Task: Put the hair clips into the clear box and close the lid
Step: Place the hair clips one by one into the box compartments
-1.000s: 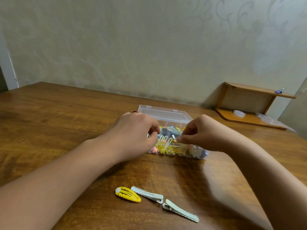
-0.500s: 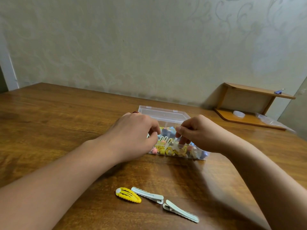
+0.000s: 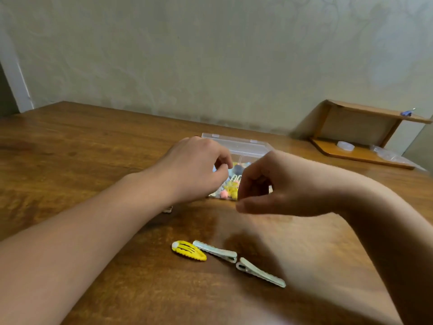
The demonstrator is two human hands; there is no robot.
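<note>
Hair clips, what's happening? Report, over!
Left hand at clear box, right hand empty. Lid open. Yellow clip, two pale clips on table. Nothing blocking.

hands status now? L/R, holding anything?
Left hand: fingers curled at the clear box; whether it holds anything cannot be told.
Right hand: loosely curled, nothing visibly held.

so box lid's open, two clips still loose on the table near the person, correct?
Not two: the head view shows three loose there, a yellow clip and two pale green clips. The clear box does have its lid open.
</note>
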